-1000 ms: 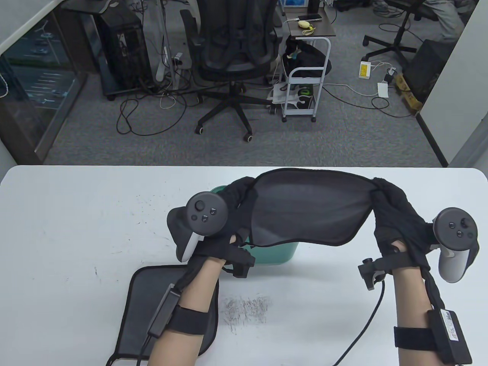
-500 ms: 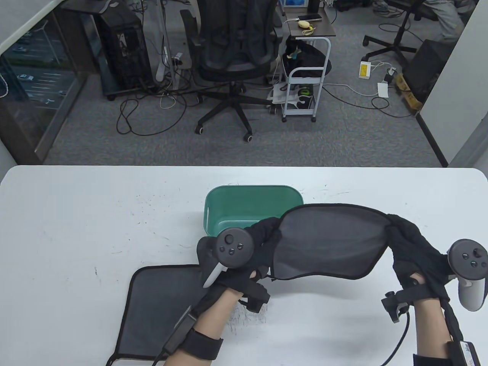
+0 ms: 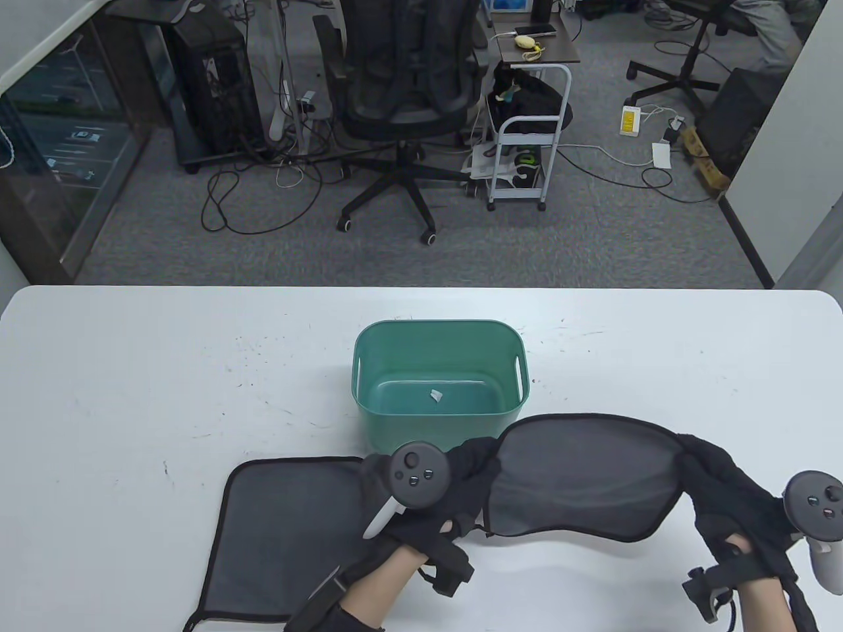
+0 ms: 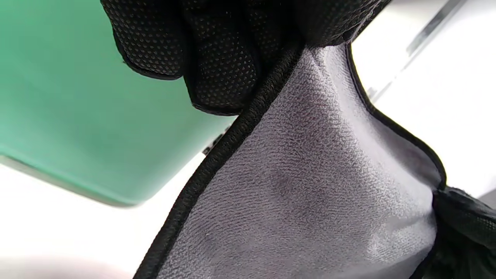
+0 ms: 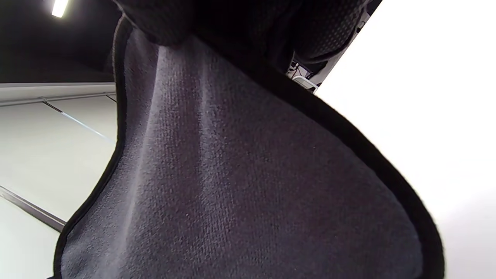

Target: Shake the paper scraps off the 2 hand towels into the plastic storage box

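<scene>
Overhead, the left hand (image 3: pixel 454 487) and right hand (image 3: pixel 731 500) each pinched one end of a grey black-edged hand towel (image 3: pixel 583 484), stretched between them just short of the green plastic storage box (image 3: pixel 375 368). Another grey towel (image 3: pixel 283 533) lay flat on the white bench (image 3: pixel 132 395), by the left wrist.

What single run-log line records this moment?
left hand: grips held towel | right hand: grips it | box: one scrap | second towel: flat on table
</scene>
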{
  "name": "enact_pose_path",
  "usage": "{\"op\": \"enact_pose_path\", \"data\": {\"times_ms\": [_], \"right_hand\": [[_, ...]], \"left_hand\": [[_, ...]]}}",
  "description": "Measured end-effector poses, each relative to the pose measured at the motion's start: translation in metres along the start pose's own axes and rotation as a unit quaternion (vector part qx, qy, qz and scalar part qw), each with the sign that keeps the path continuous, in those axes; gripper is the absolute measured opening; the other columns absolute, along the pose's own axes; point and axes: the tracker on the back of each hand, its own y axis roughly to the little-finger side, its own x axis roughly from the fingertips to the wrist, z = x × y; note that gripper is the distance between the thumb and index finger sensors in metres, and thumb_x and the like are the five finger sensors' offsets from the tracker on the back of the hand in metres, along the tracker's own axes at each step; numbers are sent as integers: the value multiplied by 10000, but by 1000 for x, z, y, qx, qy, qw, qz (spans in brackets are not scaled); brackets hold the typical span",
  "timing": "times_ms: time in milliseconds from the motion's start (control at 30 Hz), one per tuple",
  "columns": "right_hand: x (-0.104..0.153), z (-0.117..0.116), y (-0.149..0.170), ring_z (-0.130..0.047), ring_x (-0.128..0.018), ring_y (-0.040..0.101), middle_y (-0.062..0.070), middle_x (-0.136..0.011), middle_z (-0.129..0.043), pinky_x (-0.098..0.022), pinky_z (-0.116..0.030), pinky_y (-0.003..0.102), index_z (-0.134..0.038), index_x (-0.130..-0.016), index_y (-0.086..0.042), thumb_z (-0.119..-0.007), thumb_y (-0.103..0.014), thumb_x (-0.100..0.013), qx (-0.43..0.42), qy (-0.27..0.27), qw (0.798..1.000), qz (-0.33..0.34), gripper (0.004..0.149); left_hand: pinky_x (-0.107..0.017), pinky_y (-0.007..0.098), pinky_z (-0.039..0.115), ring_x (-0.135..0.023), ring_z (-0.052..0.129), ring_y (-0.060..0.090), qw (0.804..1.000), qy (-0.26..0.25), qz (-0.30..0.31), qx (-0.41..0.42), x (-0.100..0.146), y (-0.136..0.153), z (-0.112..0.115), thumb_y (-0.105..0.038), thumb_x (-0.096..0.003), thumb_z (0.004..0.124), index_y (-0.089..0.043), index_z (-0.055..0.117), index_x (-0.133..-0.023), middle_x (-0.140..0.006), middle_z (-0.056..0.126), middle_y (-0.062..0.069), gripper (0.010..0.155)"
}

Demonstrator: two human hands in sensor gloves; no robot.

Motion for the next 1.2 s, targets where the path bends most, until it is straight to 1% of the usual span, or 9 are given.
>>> {"op": "enact_pose_path", "data": {"times_ms": [167, 267, 400, 500, 567, 700, 767, 967, 1200], "right_hand": [[22, 3, 1, -1015, -508, 247, 61, -721, -982, -494, -792, 505, -833, -880, -240, -809, -367, -503, 7, -21, 1000, -4, 399], [32, 2, 6, -1014, -496, 241, 61, -719, -982, -489, -793, 501, -831, -882, -233, -807, -367, -506, 8, -39, 999, -15, 400], [36, -7, 22, -1013, -496, 239, 62, -723, -981, -488, -792, 501, -831, -884, -234, -806, -368, -507, 22, -59, 997, -46, 401], [28, -20, 40, -1011, -506, 244, 62, -733, -975, -493, -788, 503, -827, -887, -234, -804, -369, -509, 42, -74, 993, -81, 402], [20, -30, 51, -1007, -516, 256, 67, -739, -973, -500, -781, 509, -825, -890, -232, -803, -366, -509, 69, -76, 990, -99, 404], [1, -47, 62, -1002, -546, 258, 58, -761, -962, -520, -773, 510, -817, -894, -246, -797, -374, -510, 90, -62, 987, -122, 406], [-8, -55, 65, -999, -560, 261, 57, -771, -958, -526, -770, 513, -814, -895, -251, -794, -377, -509, 98, -51, 985, -131, 407], [-27, -71, 67, -997, -588, 260, 48, -791, -950, -541, -764, 515, -810, -897, -265, -791, -385, -507, 146, -33, 976, -156, 408], [-34, -82, 72, -996, -596, 257, 48, -797, -947, -546, -763, 511, -808, -898, -269, -788, -390, -508, 192, -22, 966, -173, 409]], "left_hand": [[-534, 419, 867, -588, 1046, 138, 997, 53, -4, 48, 19, -3, 8, -447, -551, 712, -326, 763, -943, -776, 1024, -45, 414], [-519, 409, 876, -561, 1052, 121, 996, 66, -8, 53, 29, -2, 14, -448, -551, 711, -327, 760, -944, -769, 1028, -47, 414], [-509, 403, 880, -535, 1054, 107, 992, 94, -33, 81, 34, 12, 33, -452, -552, 709, -332, 760, -944, -758, 1034, -46, 413], [-533, 418, 865, -572, 1043, 123, 991, 96, -74, 57, 31, 28, 50, -456, -554, 704, -338, 753, -948, -787, 1018, -38, 414], [-600, 467, 812, -680, 1002, 186, 989, 96, -103, 50, 27, 36, 60, -460, -557, 701, -351, 748, -950, -867, 972, -9, 411], [-679, 513, 739, -840, 914, 228, 987, 87, -127, -54, 14, 40, 72, -481, -562, 681, -385, 720, -961, -972, 894, -12, 412], [-700, 542, 699, -888, 865, 276, 984, 76, -142, -70, 9, 42, 77, -476, -560, 685, -377, 725, -960, -998, 869, 6, 414], [-720, 560, 660, -946, 796, 305, 975, 65, -177, -118, -1, 51, 92, -475, -562, 679, -369, 713, -968, -1045, 814, 29, 421], [-718, 529, 661, -939, 769, 283, 969, 65, -198, -130, -7, 56, 99, -476, -564, 677, -355, 700, -979, -1048, 790, 25, 433]]}}
